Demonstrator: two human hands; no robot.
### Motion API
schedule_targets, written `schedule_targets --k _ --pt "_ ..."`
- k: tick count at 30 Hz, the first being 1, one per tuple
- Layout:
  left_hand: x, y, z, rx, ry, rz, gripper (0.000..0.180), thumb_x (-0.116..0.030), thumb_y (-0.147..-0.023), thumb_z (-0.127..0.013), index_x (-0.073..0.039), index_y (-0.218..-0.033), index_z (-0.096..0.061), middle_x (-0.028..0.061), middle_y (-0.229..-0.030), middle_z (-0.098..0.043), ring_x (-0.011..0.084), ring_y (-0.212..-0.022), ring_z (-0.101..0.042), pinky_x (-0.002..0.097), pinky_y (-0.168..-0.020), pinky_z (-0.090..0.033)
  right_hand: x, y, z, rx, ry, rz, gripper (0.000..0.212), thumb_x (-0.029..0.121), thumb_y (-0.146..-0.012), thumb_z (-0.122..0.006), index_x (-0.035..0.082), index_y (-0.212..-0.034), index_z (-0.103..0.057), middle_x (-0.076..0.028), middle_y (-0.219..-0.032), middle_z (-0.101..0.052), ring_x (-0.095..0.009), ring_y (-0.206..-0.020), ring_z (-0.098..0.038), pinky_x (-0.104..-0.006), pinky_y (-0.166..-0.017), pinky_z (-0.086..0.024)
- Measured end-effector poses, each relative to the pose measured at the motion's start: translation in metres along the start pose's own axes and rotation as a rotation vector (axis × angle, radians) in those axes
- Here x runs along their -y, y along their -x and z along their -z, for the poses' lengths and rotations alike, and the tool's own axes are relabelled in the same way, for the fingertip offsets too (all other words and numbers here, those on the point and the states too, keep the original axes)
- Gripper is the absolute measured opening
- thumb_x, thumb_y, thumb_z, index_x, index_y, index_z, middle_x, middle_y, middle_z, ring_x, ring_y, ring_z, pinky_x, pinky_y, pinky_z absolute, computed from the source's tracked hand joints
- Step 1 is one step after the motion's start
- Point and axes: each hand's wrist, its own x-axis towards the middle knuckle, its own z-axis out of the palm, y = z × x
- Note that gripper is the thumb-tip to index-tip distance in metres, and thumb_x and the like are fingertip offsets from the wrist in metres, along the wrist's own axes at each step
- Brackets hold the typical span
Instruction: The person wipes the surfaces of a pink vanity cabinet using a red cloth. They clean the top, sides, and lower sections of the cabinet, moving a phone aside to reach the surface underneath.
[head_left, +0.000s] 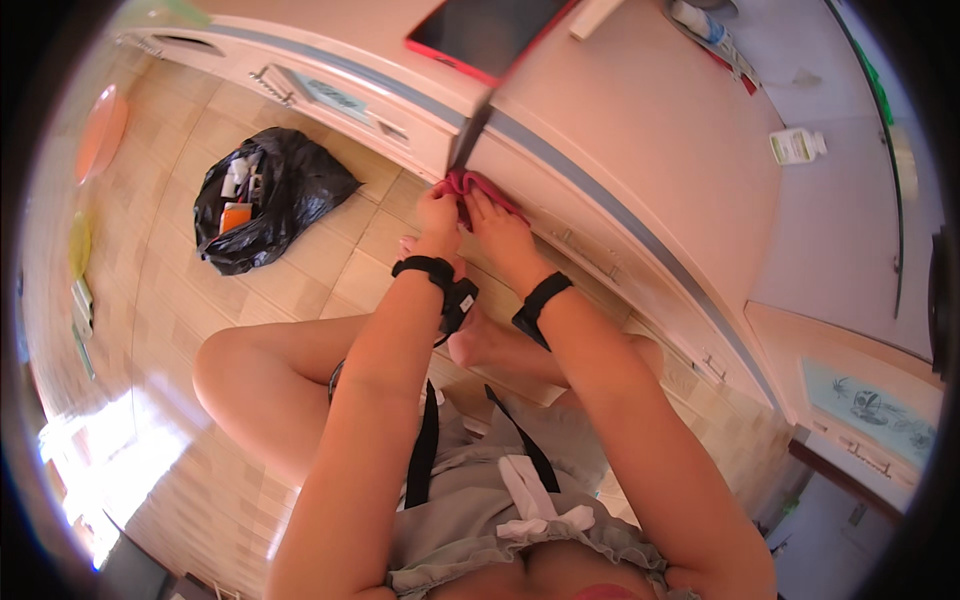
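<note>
A dark red cloth [494, 191] is bunched against the white cabinet front [560, 215], close to the dark gap between two cabinet units. My left hand [438, 215] pinches the cloth's left part, with its fingers closed. From the right, my right hand [502, 238] presses its fingers into the cloth, flattening it against the cabinet face. Part of the cloth is hidden under my fingers. Both wrists wear black straps; a small black device [458, 303] sits by the left one.
On the tiled floor to the left lies a black plastic bag [310, 185] with mixed waste inside. A red-edged dark tablet [490, 35] rests on the cabinet top. Further right stands a white bottle [797, 146]. An orange basin [101, 135] is at far left. My bent legs are below.
</note>
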Motion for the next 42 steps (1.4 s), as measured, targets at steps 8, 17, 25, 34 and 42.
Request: schedule_targets --k 8,17,25,34,42 --pt "0.046 0.028 -0.047 -0.110 -0.319 -0.034 0.018 -0.001 -0.075 -0.053 0.003 -0.090 -0.063 0.0136 -0.072 -0.062 0.0224 -0.063 -0.060 0.0358 -0.054 -0.047 -0.040 0.079 -0.021 0.041 0.031 -0.130 0.048 0.015 -0.080 -0.049 0.005 -0.128 -0.047 -0.005 -0.131 -0.048 -0.016 -0.085 -0.063 -0.0307 -0.067 -0.052" --pt "0.112 0.125 -0.132 0.056 -0.154 0.333 0.018 -0.001 -0.079 -0.054 0.003 -0.094 -0.063 0.0129 -0.075 -0.063 0.0241 -0.060 -0.062 0.0364 -0.050 -0.049 -0.104 0.204 0.007 0.290 -0.048 -0.293 0.037 0.011 -0.088 -0.040 0.002 -0.124 -0.049 -0.014 -0.126 -0.051 -0.029 -0.097 -0.060 -0.0383 -0.080 -0.051" --pt "0.086 0.118 -0.112 0.132 0.070 0.389 0.012 0.000 -0.079 -0.053 0.003 -0.084 -0.063 0.0156 -0.075 -0.064 0.0226 -0.065 -0.062 0.0382 -0.055 -0.049 -0.084 0.166 0.027 0.368 -0.349 -0.408 0.030 0.007 -0.088 -0.038 -0.001 -0.115 -0.048 -0.022 -0.122 -0.049 -0.039 -0.100 -0.055 -0.0421 -0.083 -0.048" --pt "0.028 -0.019 0.002 0.064 -0.209 -0.122 0.011 0.003 -0.080 -0.051 0.000 -0.087 -0.059 0.0081 -0.075 -0.060 0.0197 -0.062 -0.058 0.0304 -0.053 -0.048 -0.012 0.020 0.007 0.083 -0.303 -0.172 0.014 0.010 -0.077 -0.052 0.005 -0.087 -0.061 -0.008 -0.099 -0.054 -0.023 -0.086 -0.062 -0.0371 -0.061 -0.055" --pt "0.065 0.035 -0.045 0.314 -0.374 0.020 0.011 0.000 -0.081 -0.051 0.001 -0.088 -0.059 0.0097 -0.072 -0.059 0.0200 -0.055 -0.057 0.0311 -0.044 -0.045 -0.077 0.120 -0.015 0.183 -0.133 -0.155 0.032 0.012 -0.082 -0.047 0.004 -0.112 -0.056 -0.006 -0.109 -0.055 -0.023 -0.088 -0.063 -0.0353 -0.069 -0.054"
